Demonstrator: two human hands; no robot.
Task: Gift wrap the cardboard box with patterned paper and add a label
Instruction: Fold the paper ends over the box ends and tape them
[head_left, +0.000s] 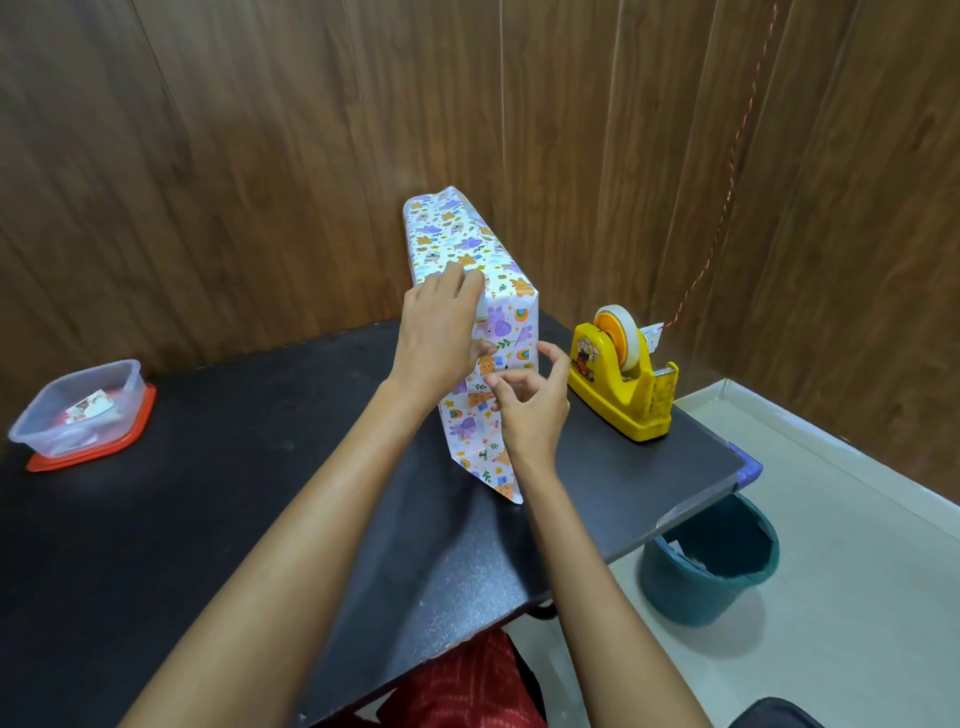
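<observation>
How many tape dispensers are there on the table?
1. The yellow tape dispenser stands near the right edge of the table, right of the wrapped box. Another could hide behind the box.

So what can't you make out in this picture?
All in the head view:
Cardboard box: wholly covered by patterned paper.
End fold: partly hidden under left hand.
What right hand pinches: too small, fingers hide it.
Plastic container contents: blurred through its wall.
Bin contents: partly cut off by table.
</observation>
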